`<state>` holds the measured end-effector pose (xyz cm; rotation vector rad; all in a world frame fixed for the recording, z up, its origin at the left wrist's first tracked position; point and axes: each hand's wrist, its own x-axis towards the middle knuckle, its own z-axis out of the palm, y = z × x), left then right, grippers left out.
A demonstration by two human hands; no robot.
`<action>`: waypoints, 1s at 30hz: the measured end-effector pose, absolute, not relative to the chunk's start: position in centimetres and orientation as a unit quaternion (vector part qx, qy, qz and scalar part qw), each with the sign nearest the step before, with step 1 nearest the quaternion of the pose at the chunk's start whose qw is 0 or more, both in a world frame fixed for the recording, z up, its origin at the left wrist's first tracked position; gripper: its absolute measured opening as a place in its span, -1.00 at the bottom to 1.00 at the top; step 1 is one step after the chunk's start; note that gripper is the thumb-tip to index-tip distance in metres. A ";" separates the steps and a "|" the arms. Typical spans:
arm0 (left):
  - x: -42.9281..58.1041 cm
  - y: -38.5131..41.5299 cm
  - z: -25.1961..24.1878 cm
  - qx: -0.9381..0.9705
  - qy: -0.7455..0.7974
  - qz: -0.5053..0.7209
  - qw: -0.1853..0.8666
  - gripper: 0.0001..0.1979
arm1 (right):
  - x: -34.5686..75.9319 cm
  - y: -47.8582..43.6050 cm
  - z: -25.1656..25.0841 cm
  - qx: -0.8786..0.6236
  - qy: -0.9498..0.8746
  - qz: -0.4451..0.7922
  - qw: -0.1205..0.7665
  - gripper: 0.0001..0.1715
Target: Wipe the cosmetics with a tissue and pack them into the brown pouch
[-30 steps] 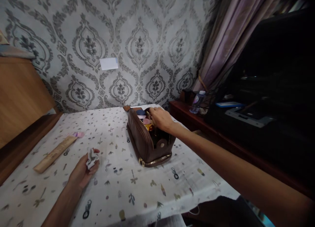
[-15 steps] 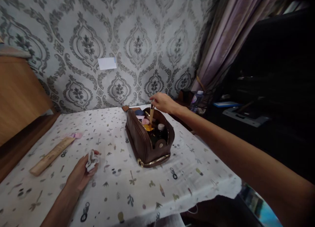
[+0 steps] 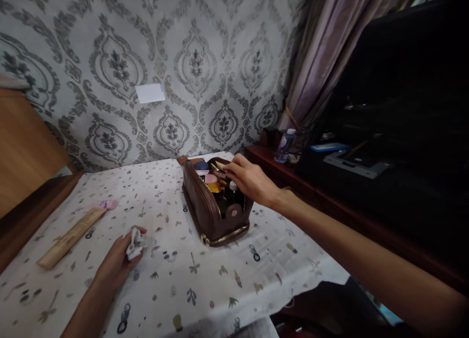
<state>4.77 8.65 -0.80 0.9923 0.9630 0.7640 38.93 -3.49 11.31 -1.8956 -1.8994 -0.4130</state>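
Note:
A brown makeup bag (image 3: 200, 194) stands unzipped on the patterned white cloth (image 3: 161, 299), packed with cosmetics. My right hand (image 3: 252, 179) reaches over the bag's right rim, its curled fingers at a slim cosmetic tube (image 3: 219, 174) among the contents; the exact grip is partly hidden. Around those fingers are a dark blue item (image 3: 201, 166), a pink item (image 3: 211, 178), a shiny gold item (image 3: 214, 187) and a small dark bottle with a pale cap (image 3: 233, 186). To the left of the bag, my left hand (image 3: 116, 257) is closed on a crumpled white tissue (image 3: 135, 243).
A long beige tube-shaped packet (image 3: 71, 238) lies on the left, with a pink packet (image 3: 108, 204) at its far end. A clear bottle (image 3: 286, 146) stands on a dark red shelf (image 3: 260, 157) by the curtain. A wooden cabinet (image 3: 29, 152) borders the left side.
My right hand has lowered from above the bag to its contents. The tube it held upright is now low and tilted inside. My left hand keeps the tissue; the view has shifted slightly.

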 end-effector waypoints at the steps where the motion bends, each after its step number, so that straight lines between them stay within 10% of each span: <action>1: 4.8 8.6 -0.8 0.446 0.440 0.340 0.701 -0.57 | 38.9 -3.8 10.9 -0.685 -0.687 -0.141 0.199 -0.70; 30: 4.5 8.5 -1.3 0.470 0.478 0.327 0.666 -0.46 | 38.1 -3.3 11.8 -0.699 -0.672 -0.243 -0.016 -0.53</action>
